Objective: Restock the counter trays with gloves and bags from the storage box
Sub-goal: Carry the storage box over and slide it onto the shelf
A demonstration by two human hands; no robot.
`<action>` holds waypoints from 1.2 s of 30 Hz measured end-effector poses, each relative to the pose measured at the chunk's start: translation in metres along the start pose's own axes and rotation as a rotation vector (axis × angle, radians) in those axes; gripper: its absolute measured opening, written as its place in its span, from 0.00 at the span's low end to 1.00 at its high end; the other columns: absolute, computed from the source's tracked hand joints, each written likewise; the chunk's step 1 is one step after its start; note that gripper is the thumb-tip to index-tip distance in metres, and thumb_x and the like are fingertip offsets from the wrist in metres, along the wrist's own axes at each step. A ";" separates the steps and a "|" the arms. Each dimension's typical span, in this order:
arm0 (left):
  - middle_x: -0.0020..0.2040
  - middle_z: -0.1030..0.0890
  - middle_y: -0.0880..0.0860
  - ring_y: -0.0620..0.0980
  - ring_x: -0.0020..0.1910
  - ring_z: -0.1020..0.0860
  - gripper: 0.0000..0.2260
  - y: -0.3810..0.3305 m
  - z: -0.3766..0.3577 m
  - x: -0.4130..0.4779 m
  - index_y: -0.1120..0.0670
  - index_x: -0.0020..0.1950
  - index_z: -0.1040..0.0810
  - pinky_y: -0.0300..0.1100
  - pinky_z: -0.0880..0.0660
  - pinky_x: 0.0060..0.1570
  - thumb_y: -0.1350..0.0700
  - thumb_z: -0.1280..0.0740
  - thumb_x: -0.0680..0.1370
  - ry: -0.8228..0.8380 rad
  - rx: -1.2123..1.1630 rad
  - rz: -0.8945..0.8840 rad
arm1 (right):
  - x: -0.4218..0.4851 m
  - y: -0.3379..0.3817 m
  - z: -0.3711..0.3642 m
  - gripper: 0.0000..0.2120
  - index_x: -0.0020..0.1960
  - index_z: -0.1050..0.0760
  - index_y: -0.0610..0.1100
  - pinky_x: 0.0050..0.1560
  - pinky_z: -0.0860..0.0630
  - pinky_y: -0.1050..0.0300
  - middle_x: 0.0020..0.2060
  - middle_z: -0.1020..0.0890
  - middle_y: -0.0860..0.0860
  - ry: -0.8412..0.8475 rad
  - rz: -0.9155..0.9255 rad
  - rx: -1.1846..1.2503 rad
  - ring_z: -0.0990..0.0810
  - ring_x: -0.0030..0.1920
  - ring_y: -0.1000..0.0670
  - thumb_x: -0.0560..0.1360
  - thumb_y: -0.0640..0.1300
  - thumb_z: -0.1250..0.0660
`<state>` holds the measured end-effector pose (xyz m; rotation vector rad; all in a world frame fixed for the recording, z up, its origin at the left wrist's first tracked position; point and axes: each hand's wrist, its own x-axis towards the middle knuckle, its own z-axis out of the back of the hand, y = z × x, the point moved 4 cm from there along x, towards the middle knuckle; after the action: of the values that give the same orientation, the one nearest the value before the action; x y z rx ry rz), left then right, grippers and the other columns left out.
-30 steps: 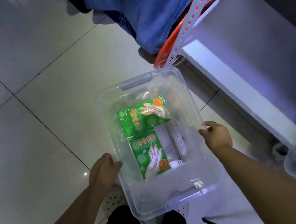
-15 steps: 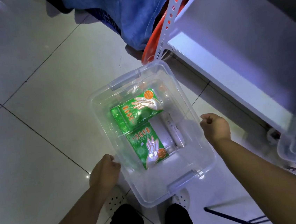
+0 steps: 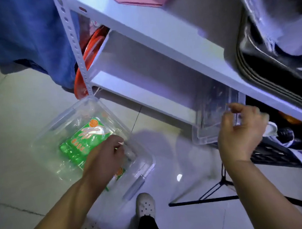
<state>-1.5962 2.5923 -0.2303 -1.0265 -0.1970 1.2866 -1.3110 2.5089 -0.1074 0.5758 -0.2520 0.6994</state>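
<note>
The clear storage box [image 3: 146, 164] stands on the tiled floor. Inside it lies a green glove pack [image 3: 85, 138] with a hand printed on it. A second green pack [image 3: 119, 172] shows only as a corner under my left hand [image 3: 104, 156]. That hand reaches down into the box with its fingers curled; what they touch or hold is hidden. My right hand [image 3: 239, 133] hangs in the air, blurred, with loosely curled fingers and nothing in it. It is in front of a clear bin [image 3: 215, 111] that sits on the lower shelf.
A white metal shelf rack [image 3: 144, 94] with a perforated post [image 3: 77, 56] stands right of the box. Blue cloth [image 3: 17, 35] hangs at the upper left, with orange plastic [image 3: 87, 65] behind the post. A black stand [image 3: 211, 199] lies on the floor by my white shoe [image 3: 144, 204].
Both hands have let go of the box's rim. The left hand has gone down into the box; the right has risen toward the clear bin on the shelf. The view swung right.
</note>
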 end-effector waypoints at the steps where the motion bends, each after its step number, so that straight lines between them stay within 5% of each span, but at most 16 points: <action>1: 0.46 0.17 0.46 0.51 0.39 0.21 0.08 -0.014 -0.003 0.000 0.47 0.52 0.23 0.42 0.26 0.41 0.57 0.35 0.75 0.019 0.003 -0.024 | 0.008 -0.011 0.006 0.10 0.49 0.22 0.42 0.44 0.40 0.56 0.44 0.21 0.45 -0.026 -0.054 -0.078 0.29 0.49 0.41 0.71 0.43 0.38; 4: 0.46 0.19 0.44 0.49 0.42 0.21 0.09 -0.041 -0.013 -0.002 0.47 0.53 0.23 0.39 0.29 0.42 0.57 0.36 0.76 0.081 0.034 -0.068 | 0.021 -0.038 -0.003 0.18 0.55 0.27 0.35 0.52 0.39 0.50 0.52 0.23 0.37 0.102 -0.261 -0.185 0.27 0.53 0.37 0.75 0.49 0.39; 7: 0.44 0.19 0.43 0.49 0.43 0.21 0.08 -0.051 -0.020 -0.007 0.46 0.52 0.23 0.39 0.28 0.44 0.57 0.35 0.75 0.114 0.009 -0.058 | 0.022 -0.048 -0.021 0.18 0.56 0.30 0.36 0.50 0.31 0.47 0.55 0.25 0.38 0.251 -0.393 -0.070 0.26 0.54 0.37 0.79 0.51 0.46; 13: 0.43 0.19 0.42 0.47 0.43 0.20 0.07 -0.050 -0.022 -0.017 0.43 0.50 0.23 0.39 0.28 0.44 0.55 0.35 0.75 0.151 -0.007 -0.053 | -0.007 -0.024 -0.033 0.09 0.38 0.35 0.45 0.45 0.31 0.47 0.42 0.30 0.45 0.321 -0.368 0.335 0.31 0.42 0.47 0.75 0.45 0.39; 19: 0.43 0.18 0.44 0.43 0.41 0.21 0.09 -0.048 0.001 -0.027 0.46 0.53 0.20 0.37 0.27 0.42 0.55 0.35 0.75 0.154 -0.081 -0.082 | -0.122 0.034 -0.020 0.09 0.47 0.32 0.47 0.45 0.29 0.51 0.42 0.31 0.52 0.510 -0.230 0.345 0.29 0.43 0.49 0.72 0.44 0.32; 21: 0.40 0.19 0.47 0.44 0.39 0.22 0.09 -0.040 0.013 -0.030 0.50 0.55 0.22 0.36 0.27 0.42 0.56 0.33 0.75 0.183 -0.295 0.056 | -0.154 0.050 -0.009 0.11 0.50 0.29 0.41 0.46 0.28 0.51 0.44 0.29 0.49 0.551 -0.138 0.303 0.27 0.45 0.47 0.72 0.44 0.32; 25: 0.46 0.22 0.57 0.56 0.49 0.21 0.22 -0.018 0.044 -0.041 0.58 0.59 0.26 0.49 0.26 0.54 0.52 0.28 0.68 0.138 -0.641 0.311 | -0.199 0.081 0.010 0.15 0.52 0.27 0.37 0.46 0.31 0.57 0.44 0.26 0.44 0.669 0.057 0.267 0.25 0.45 0.43 0.70 0.45 0.33; 31: 0.44 0.19 0.58 0.52 0.40 0.22 0.14 0.010 0.070 -0.056 0.61 0.57 0.25 0.43 0.25 0.45 0.59 0.29 0.73 -0.096 -0.699 0.422 | -0.230 0.107 0.011 0.16 0.52 0.25 0.37 0.47 0.32 0.57 0.43 0.22 0.42 0.878 0.357 0.160 0.23 0.44 0.41 0.71 0.47 0.32; 36: 0.39 0.21 0.56 0.52 0.37 0.23 0.07 0.040 0.071 -0.063 0.59 0.42 0.24 0.39 0.25 0.39 0.67 0.28 0.70 -0.216 -0.803 0.607 | -0.246 0.111 -0.003 0.20 0.48 0.23 0.39 0.40 0.22 0.57 0.41 0.20 0.43 1.007 0.477 0.076 0.21 0.39 0.43 0.62 0.47 0.23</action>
<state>-1.6906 2.5724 -0.1933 -1.7072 -0.6388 1.9394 -1.5675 2.4482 -0.1632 0.1740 0.5995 1.3763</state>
